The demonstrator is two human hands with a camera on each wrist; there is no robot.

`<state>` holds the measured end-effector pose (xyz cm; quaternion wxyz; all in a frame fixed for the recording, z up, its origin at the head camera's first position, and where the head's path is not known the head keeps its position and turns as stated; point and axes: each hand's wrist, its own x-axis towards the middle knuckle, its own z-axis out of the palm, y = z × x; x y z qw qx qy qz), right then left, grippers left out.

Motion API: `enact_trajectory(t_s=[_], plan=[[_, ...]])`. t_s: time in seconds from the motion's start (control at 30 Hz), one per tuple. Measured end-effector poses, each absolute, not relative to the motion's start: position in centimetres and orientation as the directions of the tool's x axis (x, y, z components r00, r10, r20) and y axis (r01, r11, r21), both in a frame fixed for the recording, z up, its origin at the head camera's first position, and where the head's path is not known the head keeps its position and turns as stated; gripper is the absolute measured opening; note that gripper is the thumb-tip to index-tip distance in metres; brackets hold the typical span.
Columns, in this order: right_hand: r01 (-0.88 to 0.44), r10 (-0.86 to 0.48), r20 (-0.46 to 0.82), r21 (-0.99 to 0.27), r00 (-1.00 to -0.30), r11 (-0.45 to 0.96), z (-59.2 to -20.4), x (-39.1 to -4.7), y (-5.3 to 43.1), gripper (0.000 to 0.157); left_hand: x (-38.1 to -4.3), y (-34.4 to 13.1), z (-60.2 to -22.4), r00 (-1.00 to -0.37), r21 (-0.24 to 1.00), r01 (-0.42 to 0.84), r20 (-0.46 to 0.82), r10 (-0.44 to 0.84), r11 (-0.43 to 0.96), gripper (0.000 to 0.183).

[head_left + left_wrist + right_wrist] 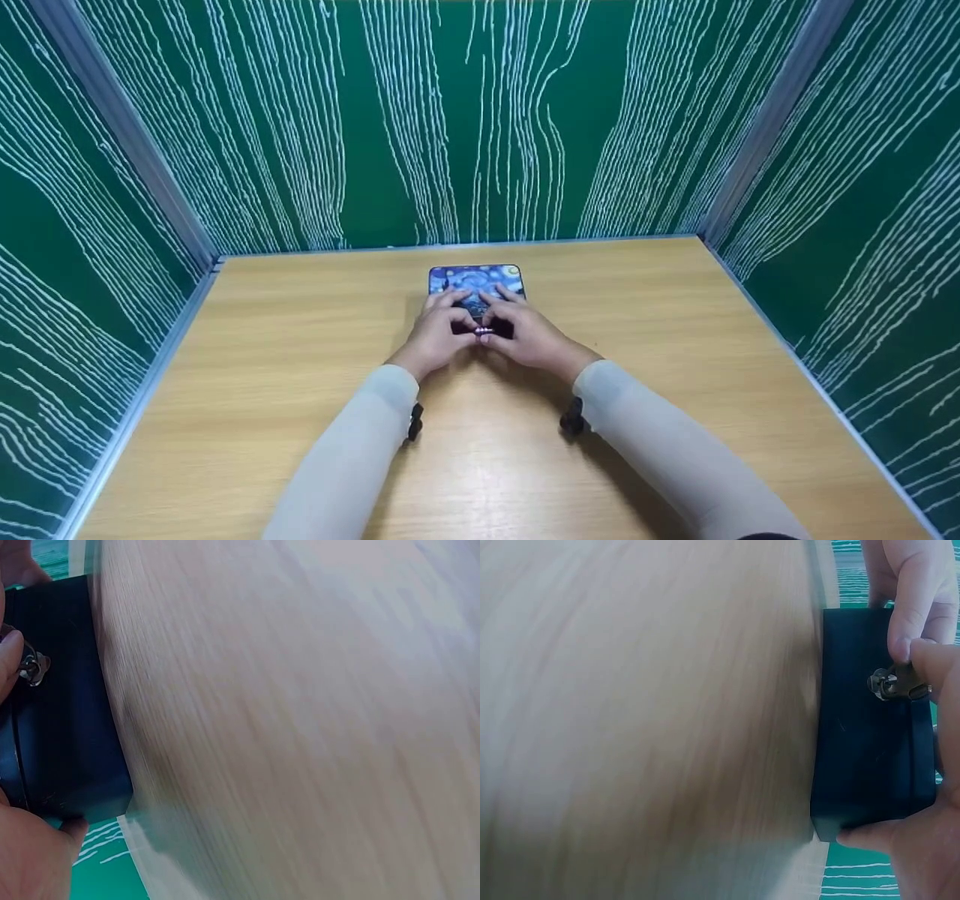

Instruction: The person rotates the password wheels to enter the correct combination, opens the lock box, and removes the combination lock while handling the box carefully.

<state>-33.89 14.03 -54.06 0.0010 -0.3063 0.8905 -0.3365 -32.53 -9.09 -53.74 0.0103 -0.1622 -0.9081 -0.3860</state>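
A dark box [480,279] with a blue and yellow swirling night-sky picture on its lid stands near the table's far edge. Its dark front [859,765], facing me, carries a small metal clasp [885,684] at the lid seam. My left hand [436,337] grips the box's left half, some fingers on the lid and the thumb at the clasp. On the other side my right hand [534,336] mirrors it, with a finger against the box's right end and its thumb also at the clasp. The thumbs partly cover the clasp.
The wooden table [300,360] spreads around the box. Green panels with white wavy lines [390,135] stand behind and at both sides, joined by grey metal posts [772,105]. Dark devices [573,418] sit at both wrists below light sleeves [660,442].
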Motion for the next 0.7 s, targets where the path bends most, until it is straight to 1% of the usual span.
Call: enact_trajectory(t_s=[0.57,0.7], plan=[[-0.569,-0.557,0.231,-0.597,-0.797,0.566,-54.21,-33.97,14.04,0.011,-32.67,-9.12,-53.76,-0.95,0.698,0.292,0.131,0.283,0.654,0.006],[-0.582,-0.57,0.236,-0.591,-0.787,0.559,-54.27,-33.99,14.02,0.011,-32.64,-9.24,-53.82,-0.94,0.69,0.327,0.167,0.297,0.646,0.007]])
